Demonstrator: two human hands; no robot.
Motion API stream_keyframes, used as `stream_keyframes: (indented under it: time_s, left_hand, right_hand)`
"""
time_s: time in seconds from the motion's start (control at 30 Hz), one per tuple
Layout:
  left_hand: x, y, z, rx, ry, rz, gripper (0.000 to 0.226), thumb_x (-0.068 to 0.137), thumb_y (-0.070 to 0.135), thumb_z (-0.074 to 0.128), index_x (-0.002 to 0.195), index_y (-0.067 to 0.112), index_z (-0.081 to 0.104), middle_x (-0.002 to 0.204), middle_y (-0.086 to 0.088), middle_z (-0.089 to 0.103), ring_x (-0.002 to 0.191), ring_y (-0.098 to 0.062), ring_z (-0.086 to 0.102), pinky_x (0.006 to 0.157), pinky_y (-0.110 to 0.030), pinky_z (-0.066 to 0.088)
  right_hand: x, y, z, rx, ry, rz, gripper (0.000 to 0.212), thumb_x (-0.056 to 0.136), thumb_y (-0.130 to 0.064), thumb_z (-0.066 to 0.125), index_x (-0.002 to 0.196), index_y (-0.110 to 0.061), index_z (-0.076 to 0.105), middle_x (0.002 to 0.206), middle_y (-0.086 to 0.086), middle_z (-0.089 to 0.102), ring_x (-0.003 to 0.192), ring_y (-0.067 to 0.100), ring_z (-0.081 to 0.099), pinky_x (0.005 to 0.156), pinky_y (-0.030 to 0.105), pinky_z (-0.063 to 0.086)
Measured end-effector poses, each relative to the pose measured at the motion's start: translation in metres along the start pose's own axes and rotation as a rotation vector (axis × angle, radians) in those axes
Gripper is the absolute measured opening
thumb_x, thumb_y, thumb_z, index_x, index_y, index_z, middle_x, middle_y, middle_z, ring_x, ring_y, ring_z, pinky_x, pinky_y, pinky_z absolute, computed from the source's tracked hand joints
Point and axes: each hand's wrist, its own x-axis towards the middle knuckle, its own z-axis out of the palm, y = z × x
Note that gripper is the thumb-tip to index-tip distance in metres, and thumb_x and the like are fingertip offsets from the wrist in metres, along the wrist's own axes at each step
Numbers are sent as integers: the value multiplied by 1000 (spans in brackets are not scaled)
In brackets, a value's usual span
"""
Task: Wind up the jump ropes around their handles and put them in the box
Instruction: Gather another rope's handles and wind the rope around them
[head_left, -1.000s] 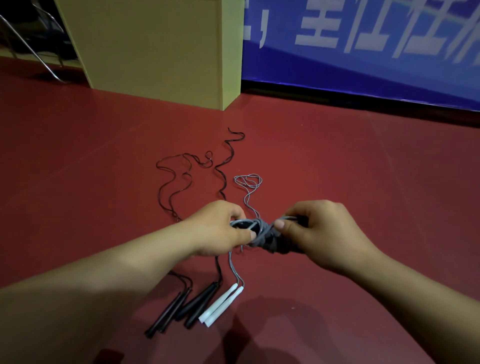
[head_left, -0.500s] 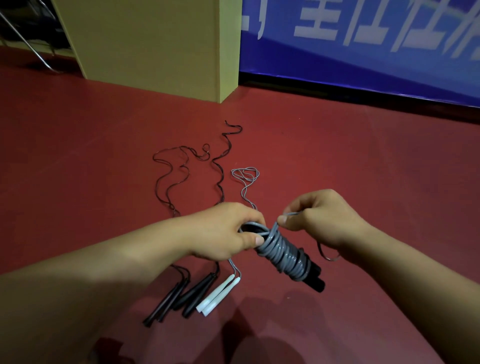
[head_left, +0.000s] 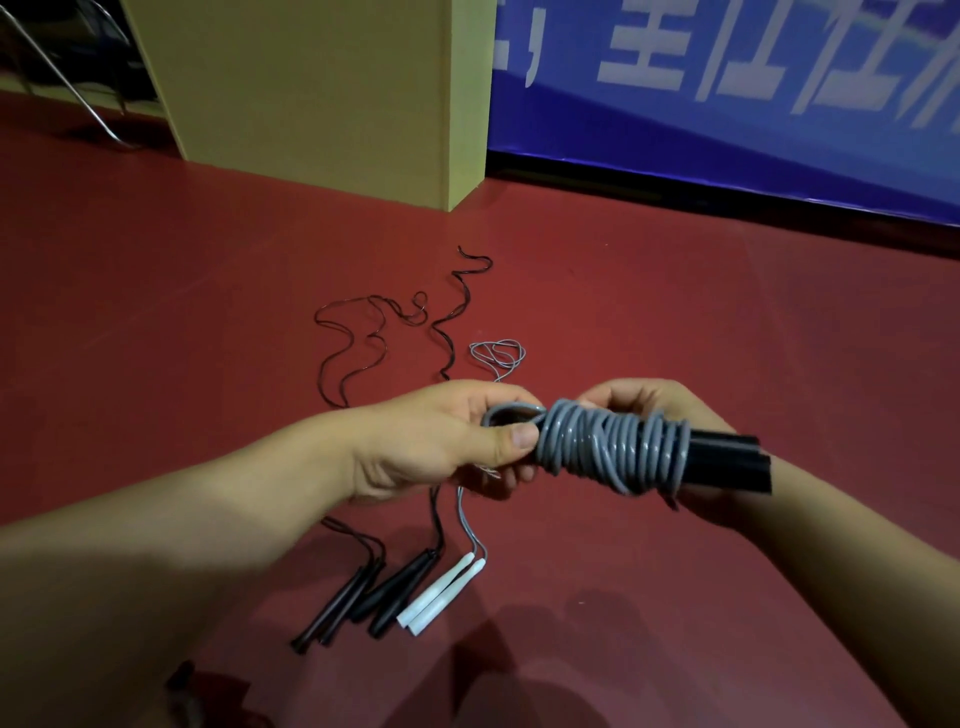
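A grey jump rope (head_left: 613, 446) is coiled tightly around its black handles (head_left: 727, 461), held level above the red floor. My left hand (head_left: 441, 441) grips the left end of the bundle, thumb pressing on the coils. My right hand (head_left: 644, 402) holds the bundle from behind, its fingers mostly hidden by the coils. On the floor below lie a grey rope with white handles (head_left: 441, 595) and two black ropes with black handles (head_left: 363, 597), their cords trailing away from me. The tan box (head_left: 322, 88) stands at the back.
A blue banner (head_left: 727, 93) with white characters runs along the back right wall. A metal chair leg (head_left: 67, 83) shows at the far left. Loose black cord (head_left: 363, 338) and grey cord loops (head_left: 498, 353) lie on the red floor ahead of my hands.
The wound bundle has turned from tilted down-right to level, and my right hand has moved from pinching the cord end to behind the coils. The loose tail is no longer visible.
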Motion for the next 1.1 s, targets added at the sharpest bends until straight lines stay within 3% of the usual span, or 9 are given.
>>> stream_keyframes:
  time_s: [0.03,0.1,0.23,0.33,0.43,0.77,0.93,1.03,1.1]
  left_hand:
    - [0,1,1,-71,7,-10,18,88,21,59,103,11,63,78,-4,60,71,-15,54,69,-26,50]
    - [1,3,2,-186,46,-31,19,91,20,59,107,11,62,75,0,60,66,-10,55,70,-27,53]
    - [6,6,6,-224,187,-50,12,100,12,50,104,10,61,73,2,61,63,-8,54,71,-30,53]
    - [9,4,8,-159,262,-55,13,101,12,49,94,11,60,71,2,61,59,-6,53,67,-27,52]
    - [12,0,8,-79,338,-69,17,102,14,50,88,13,60,70,3,61,56,-6,52,65,-27,49]
    - [15,-6,3,393,533,-67,23,97,27,58,76,17,60,57,6,60,50,-7,51,54,-22,43]
    - [13,-6,3,827,541,-126,26,89,40,61,81,15,56,70,3,56,66,-17,49,62,-35,41]
    - [13,-6,3,866,527,-171,25,87,39,61,81,17,53,71,3,57,69,-19,51,61,-33,40]
    - [12,-6,1,857,499,-200,24,88,37,62,77,19,51,69,5,54,64,-15,48,56,-30,36]
  right_hand:
    - [0,4,2,-52,29,-8,22,90,9,54,71,-2,60,49,-2,61,41,0,53,45,15,41]
    - [-1,7,11,-226,99,-62,33,92,5,53,63,-11,54,41,-7,53,39,1,44,42,12,33]
    - [6,22,26,-541,138,-203,26,96,-27,58,70,-28,55,57,-11,56,53,1,49,55,19,40]
    - [1,28,41,-714,87,-234,15,97,-28,54,83,-22,56,73,-5,64,64,15,56,66,33,46]
    - [-4,27,51,-732,73,-216,16,96,-26,50,82,-19,52,78,0,68,72,25,63,68,37,47]
    - [-8,27,60,-718,-27,-197,10,93,-18,46,84,-17,51,82,3,66,72,23,59,65,35,44]
    - [-8,25,57,-835,-4,-246,10,89,-20,47,78,-19,49,77,1,64,72,22,57,63,36,43]
    - [-10,25,55,-859,21,-198,11,85,-31,44,75,-28,46,74,4,65,69,28,60,63,37,50]
    - [-11,24,53,-846,44,-150,17,84,-36,44,77,-22,50,71,6,66,65,31,63,62,39,54]
